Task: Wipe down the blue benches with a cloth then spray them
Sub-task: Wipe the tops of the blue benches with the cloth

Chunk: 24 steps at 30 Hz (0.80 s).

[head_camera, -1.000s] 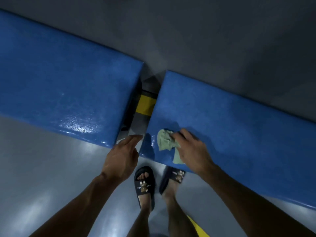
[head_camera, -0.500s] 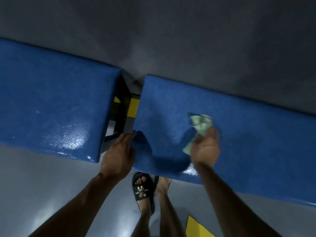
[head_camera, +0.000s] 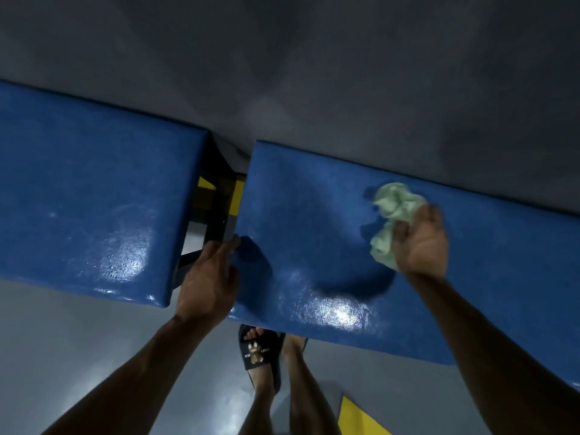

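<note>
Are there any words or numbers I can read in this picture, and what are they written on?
Only one thing carries writing.
Sandal: small white lettering on both sides of a gold bear shape on the strap, too small and blurred to read.
Blue benches, cloth, floor: no words, numbers or signs.

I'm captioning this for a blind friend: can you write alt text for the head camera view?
Seen from above, a person's right hand grips a crumpled pale green cloth on the right blue bench, while the left hand rests at that bench's near left corner. A second blue bench stands to the left across a narrow gap, and sandalled feet show on the grey floor.
</note>
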Tool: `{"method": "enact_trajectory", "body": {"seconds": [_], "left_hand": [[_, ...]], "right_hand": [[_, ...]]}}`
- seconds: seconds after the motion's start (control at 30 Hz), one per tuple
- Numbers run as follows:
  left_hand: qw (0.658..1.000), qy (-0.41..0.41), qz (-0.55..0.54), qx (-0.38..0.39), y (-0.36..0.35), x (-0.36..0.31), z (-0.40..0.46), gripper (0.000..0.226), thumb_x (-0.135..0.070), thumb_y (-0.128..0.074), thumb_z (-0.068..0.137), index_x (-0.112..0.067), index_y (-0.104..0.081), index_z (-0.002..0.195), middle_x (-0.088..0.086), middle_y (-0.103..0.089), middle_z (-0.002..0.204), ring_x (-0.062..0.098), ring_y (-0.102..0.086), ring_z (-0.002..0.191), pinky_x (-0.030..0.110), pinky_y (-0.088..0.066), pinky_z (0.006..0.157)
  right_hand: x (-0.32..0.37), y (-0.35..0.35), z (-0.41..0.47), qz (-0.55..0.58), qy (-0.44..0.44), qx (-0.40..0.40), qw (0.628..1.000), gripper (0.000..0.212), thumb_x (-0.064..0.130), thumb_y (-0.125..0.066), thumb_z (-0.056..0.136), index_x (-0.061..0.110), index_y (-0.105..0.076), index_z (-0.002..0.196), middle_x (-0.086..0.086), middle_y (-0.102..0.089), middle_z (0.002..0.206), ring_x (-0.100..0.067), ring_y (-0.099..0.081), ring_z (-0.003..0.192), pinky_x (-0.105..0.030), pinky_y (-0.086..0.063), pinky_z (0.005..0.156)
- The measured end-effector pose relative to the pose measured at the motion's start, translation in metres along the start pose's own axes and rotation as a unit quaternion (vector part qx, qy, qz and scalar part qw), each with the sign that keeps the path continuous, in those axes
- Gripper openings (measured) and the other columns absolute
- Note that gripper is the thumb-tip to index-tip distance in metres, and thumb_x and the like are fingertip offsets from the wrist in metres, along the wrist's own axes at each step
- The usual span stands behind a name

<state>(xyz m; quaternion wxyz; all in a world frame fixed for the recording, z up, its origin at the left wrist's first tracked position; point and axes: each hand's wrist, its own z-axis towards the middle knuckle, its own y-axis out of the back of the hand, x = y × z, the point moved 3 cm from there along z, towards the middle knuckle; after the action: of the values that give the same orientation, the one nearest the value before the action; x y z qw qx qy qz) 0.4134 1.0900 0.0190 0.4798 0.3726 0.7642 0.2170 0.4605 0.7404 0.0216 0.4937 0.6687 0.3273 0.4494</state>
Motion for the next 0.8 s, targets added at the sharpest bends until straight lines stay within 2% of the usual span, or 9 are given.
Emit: {"method": "enact_trajectory", "body": {"seconds": [0.07,0.13,0.3,0.4,0.5,0.57,0.67,0.73,0.8], "left_hand": [[1.0,0.007,-0.001,-0.006,-0.002,-0.001,0.001,0.049,-0.014,-0.052,0.089,-0.022,-0.051,0.138,0.004,-0.055,0.124,0.026,-0.062,0.106,0.045,-0.053,0.089],[1.0,0.012,0.006,-0.009,-0.002,-0.001,0.001,0.05,-0.009,-0.054,0.09,-0.022,-0.052,0.138,0.003,-0.055,0.124,0.025,-0.062,0.106,0.043,-0.052,0.089],[1.0,0.004,0.02,0.001,0.008,0.0,0.0,0.05,-0.017,-0.044,0.084,-0.024,-0.057,0.132,-0.001,-0.06,0.126,0.019,-0.064,0.106,0.037,-0.053,0.088],[1.0,0.024,0.009,-0.003,0.013,0.0,0.002,0.036,-0.008,-0.046,0.089,-0.022,-0.062,0.119,0.002,-0.064,0.117,0.02,-0.064,0.102,0.035,-0.052,0.084],[0.998,0.049,-0.013,-0.023,0.015,0.005,0.001,0.033,-0.019,-0.037,0.085,-0.021,-0.061,0.106,0.002,-0.065,0.107,0.023,-0.063,0.098,0.038,-0.052,0.083],[0.995,0.083,-0.048,-0.016,0.014,0.012,-0.002,0.042,-0.024,-0.032,0.079,-0.023,-0.059,0.111,0.001,-0.064,0.11,0.022,-0.063,0.101,0.04,-0.054,0.085],[0.992,0.098,-0.079,-0.016,0.015,0.02,-0.004,0.05,-0.021,-0.031,0.076,-0.023,-0.057,0.119,0.003,-0.063,0.116,0.017,-0.063,0.103,0.038,-0.054,0.089],[0.991,0.086,-0.096,-0.027,0.019,0.023,-0.001,0.047,-0.011,-0.035,0.078,-0.02,-0.059,0.117,0.0,-0.064,0.113,0.013,-0.064,0.1,0.027,-0.053,0.087],[0.993,0.077,-0.087,-0.034,0.025,0.027,0.004,0.044,0.004,-0.039,0.082,-0.018,-0.061,0.114,-0.006,-0.063,0.108,0.008,-0.062,0.096,0.006,-0.044,0.079]], "right_hand": [[0.009,0.0,-0.005,0.018,-0.063,-0.028,0.997,0.048,0.025,-0.042,0.079,-0.001,-0.053,0.118,-0.024,-0.052,0.117,-0.045,-0.058,0.085,-0.045,-0.048,0.069],[0.05,-0.018,-0.023,0.049,-0.043,-0.023,0.998,0.043,0.017,-0.049,0.079,0.006,-0.057,0.12,-0.019,-0.055,0.115,-0.04,-0.059,0.083,-0.04,-0.048,0.066],[0.167,-0.065,-0.081,0.104,0.173,0.108,0.974,0.037,0.007,-0.064,0.082,0.013,-0.057,0.118,-0.009,-0.053,0.109,-0.029,-0.059,0.088,-0.037,-0.052,0.067],[0.171,-0.065,-0.095,0.1,0.264,0.178,0.943,0.043,0.007,-0.072,0.077,0.015,-0.059,0.118,-0.007,-0.053,0.104,-0.024,-0.057,0.086,-0.027,-0.05,0.059],[0.163,-0.059,-0.114,0.052,0.35,0.221,0.909,0.035,0.009,-0.071,0.072,0.016,-0.061,0.104,-0.007,-0.053,0.102,-0.027,-0.056,0.082,-0.025,-0.036,0.056],[0.163,-0.057,-0.125,0.041,0.4,0.238,0.884,0.036,0.009,-0.076,0.063,0.015,-0.061,0.094,-0.007,-0.052,0.1,-0.027,-0.056,0.079,-0.023,-0.037,0.057],[0.171,-0.057,-0.112,0.0,0.491,0.233,0.84,0.045,0.01,-0.083,0.054,0.019,-0.065,0.094,-0.005,-0.049,0.106,-0.026,-0.058,0.08,-0.024,-0.034,0.053],[0.18,-0.063,-0.083,-0.045,0.54,0.198,0.817,0.03,0.014,-0.069,0.069,0.022,-0.068,0.098,-0.002,-0.04,0.11,-0.025,-0.059,0.082,-0.026,-0.036,0.048],[0.195,-0.07,-0.043,-0.053,0.531,0.165,0.83,0.032,0.016,-0.046,0.079,0.02,-0.069,0.101,-0.004,-0.038,0.106,-0.029,-0.057,0.08,-0.029,-0.039,0.047]]}}
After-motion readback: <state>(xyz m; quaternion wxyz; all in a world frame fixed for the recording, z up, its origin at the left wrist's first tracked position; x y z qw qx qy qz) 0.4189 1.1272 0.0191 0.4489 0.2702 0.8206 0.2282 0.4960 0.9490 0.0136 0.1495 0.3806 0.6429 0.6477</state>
